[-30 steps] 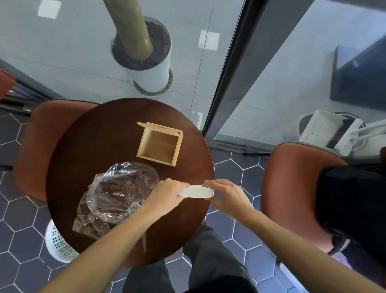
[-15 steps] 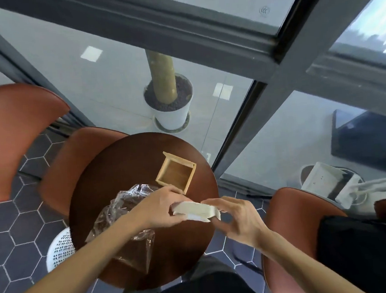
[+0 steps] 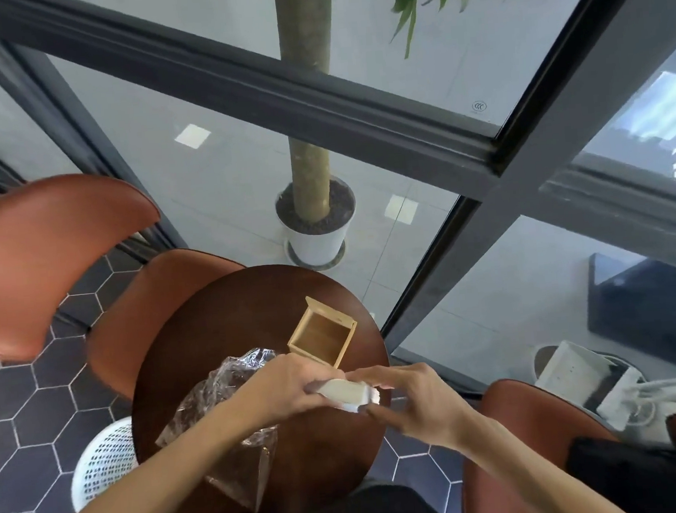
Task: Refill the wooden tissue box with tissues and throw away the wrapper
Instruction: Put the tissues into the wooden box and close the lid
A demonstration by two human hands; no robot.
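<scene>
A white stack of tissues (image 3: 349,395) is held above the round dark wooden table (image 3: 228,317). My left hand (image 3: 286,386) grips its left end and my right hand (image 3: 414,402) grips its right end. The open wooden tissue box (image 3: 323,337) stands empty just beyond the hands, near the table's far right edge. The clear plastic wrapper (image 3: 221,391) lies crumpled on the table under my left forearm.
A white mesh waste basket (image 3: 101,461) stands on the floor at the table's left. Brown chairs (image 3: 44,247) sit to the left, behind and right. A potted tree (image 3: 317,221) stands behind the glass wall.
The camera has tilted up, so the table sits lower in view. Both hands have lifted the tissue stack slightly toward the wooden box.
</scene>
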